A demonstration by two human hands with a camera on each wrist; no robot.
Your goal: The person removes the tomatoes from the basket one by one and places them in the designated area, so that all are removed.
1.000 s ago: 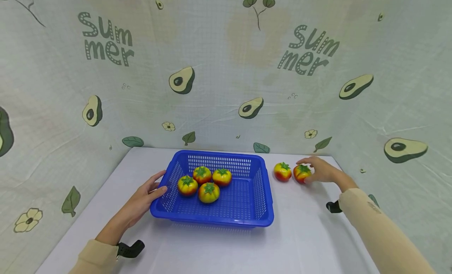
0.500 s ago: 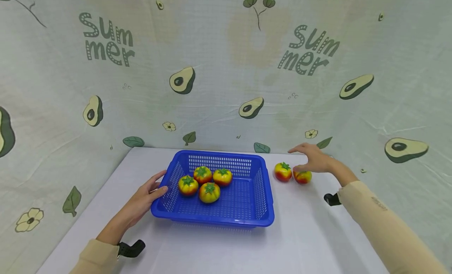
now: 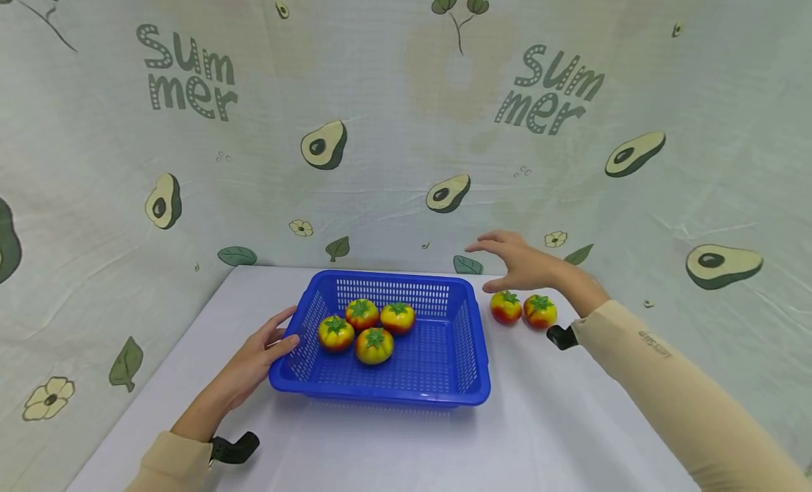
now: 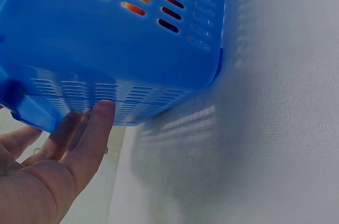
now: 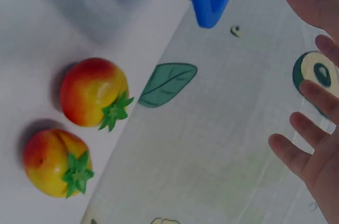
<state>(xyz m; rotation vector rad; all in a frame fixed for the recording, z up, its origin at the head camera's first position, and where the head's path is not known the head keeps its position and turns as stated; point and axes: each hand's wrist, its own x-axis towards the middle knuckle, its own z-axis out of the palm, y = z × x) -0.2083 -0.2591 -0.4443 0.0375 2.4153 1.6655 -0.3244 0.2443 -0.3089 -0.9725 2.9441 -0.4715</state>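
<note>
My left hand [image 3: 254, 358] holds the left edge of a blue plastic basket [image 3: 393, 397], its thumb over the rim. In the left wrist view, the fingers [image 4: 95, 134] lie against the basket's outer wall. Several red-and-yellow fruits with green star-shaped tops, looking like toy tomatoes [image 3: 374, 346], sit in the basket's left half. My right hand [image 3: 523, 263] is raised beyond the basket's back right corner, fingers spread and holding nothing. Below it, two more such fruits, a left one [image 3: 505, 309] and a right one [image 3: 540, 312], stand side by side on the table.
The white table [image 3: 380, 457] reaches back to a pale cloth [image 3: 380, 76] printed with avocados and leaves, which also hangs at both sides. A black strap device [image 3: 235, 447] sits at the left wrist, another [image 3: 561, 337] at the right.
My right hand has left the right-hand fruit, rising and moving left above the pair, and its fingers have spread. The fruits, basket and left hand have stayed in place.
</note>
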